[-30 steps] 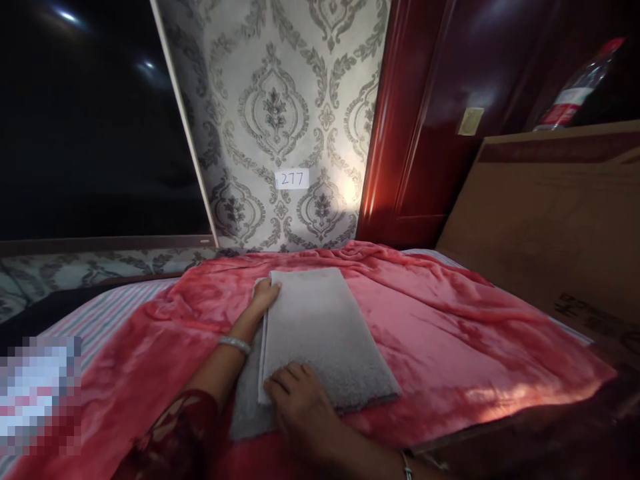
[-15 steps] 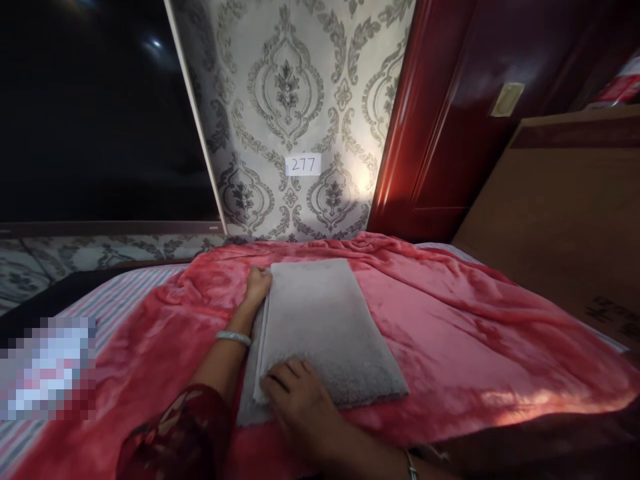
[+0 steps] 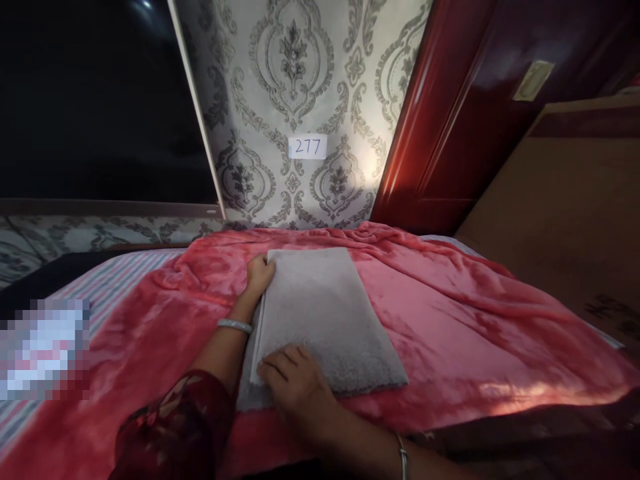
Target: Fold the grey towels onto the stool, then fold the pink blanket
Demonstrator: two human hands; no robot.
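The folded grey cloth (image 3: 325, 307) is pinched by the left hand (image 3: 259, 275) and touched by the right hand (image 3: 300, 387), whose grip cannot be told.

The head view faces forward and down, near the grey cloth (image 3: 325, 307).

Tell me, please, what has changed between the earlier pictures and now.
The upper layers of the folded grey plush cloth moved left, narrowing the exposed strip of bottom layer; the view tilted down. Nothing was visibly grasped or released: the bare left hand stays at the far left corner, the bare right hand at the near left corner.
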